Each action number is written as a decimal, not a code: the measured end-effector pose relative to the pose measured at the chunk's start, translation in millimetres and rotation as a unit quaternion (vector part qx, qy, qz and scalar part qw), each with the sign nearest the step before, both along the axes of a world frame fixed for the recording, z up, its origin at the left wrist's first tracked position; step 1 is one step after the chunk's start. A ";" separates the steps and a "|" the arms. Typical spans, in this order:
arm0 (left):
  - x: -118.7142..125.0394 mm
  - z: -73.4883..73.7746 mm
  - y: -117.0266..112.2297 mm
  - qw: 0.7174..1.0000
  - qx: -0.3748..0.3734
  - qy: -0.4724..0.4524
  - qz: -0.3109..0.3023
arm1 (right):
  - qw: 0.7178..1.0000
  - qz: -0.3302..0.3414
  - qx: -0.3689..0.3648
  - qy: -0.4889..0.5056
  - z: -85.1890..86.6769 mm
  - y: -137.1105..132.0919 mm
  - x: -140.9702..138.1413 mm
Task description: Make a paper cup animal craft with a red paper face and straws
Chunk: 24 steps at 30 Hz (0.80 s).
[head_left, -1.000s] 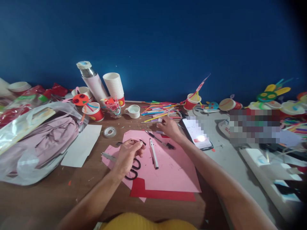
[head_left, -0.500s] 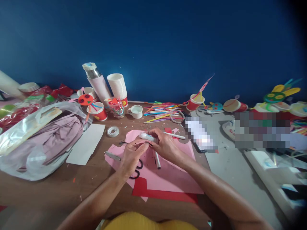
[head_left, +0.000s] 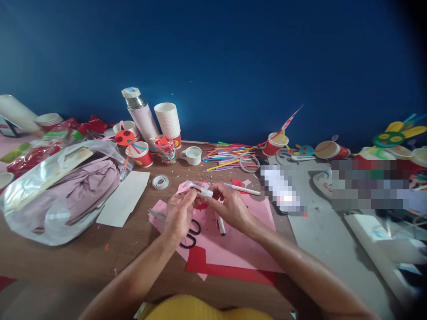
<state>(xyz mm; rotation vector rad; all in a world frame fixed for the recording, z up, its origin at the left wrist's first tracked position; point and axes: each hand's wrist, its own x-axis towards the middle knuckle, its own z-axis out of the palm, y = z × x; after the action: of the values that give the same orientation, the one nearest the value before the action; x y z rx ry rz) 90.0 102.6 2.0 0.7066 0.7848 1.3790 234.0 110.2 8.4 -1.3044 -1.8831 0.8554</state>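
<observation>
Small white tube [head_left: 202,190] — we hold it between left hand [head_left: 178,214] and right hand [head_left: 231,208], both clamped on it, above pink paper [head_left: 240,242]. Risk: a loose pinch could drop it — scissors [head_left: 187,243] lie under the left hand.

A pink sheet [head_left: 233,249], red card [head_left: 230,272], black-handled scissors [head_left: 188,243], white tube [head_left: 203,191], white cup stack [head_left: 168,118], deep blue wall [head_left: 233,53], brown table [head_left: 66,266].

Flask [head_left: 142,113], stacked cups [head_left: 167,120], tape roll [head_left: 160,182]
</observation>
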 end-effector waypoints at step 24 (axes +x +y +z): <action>0.0 -1.6 -3.4 0.997 0.070 -0.011 -0.028 | 0.950 0.100 -0.189 0.229 -14.4 -1.1 2.2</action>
<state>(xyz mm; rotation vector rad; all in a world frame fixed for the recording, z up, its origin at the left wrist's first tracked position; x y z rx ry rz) 89.9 99.2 0.5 0.8155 0.6507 1.3976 236.3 109.0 -5.9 -1.0127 -1.5390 1.5403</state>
